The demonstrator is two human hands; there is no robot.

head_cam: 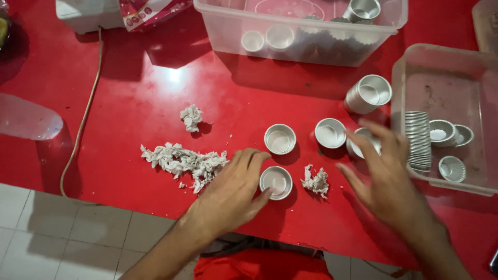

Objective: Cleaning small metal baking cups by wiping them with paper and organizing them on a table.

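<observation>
With fingers loosely spread and holding nothing, the left hand [228,194] touches the near small metal cup [276,182] on the red counter [129,103], while the open right hand [386,176] reaches over the rightmost cup [363,145]; closing a grip on it seems next.

Both forearms are bare, with no sleeves, rings or wristbands showing on the left hand [231,194] or the right hand [386,179]. Bright orange-red clothing [262,265] shows at bottom centre of the frame.

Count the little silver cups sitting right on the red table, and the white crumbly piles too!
Single silver cups: 4, one partly behind the right hand
Stack of cups on its side: 1
White crumbly piles: 3
Total: 8
</observation>
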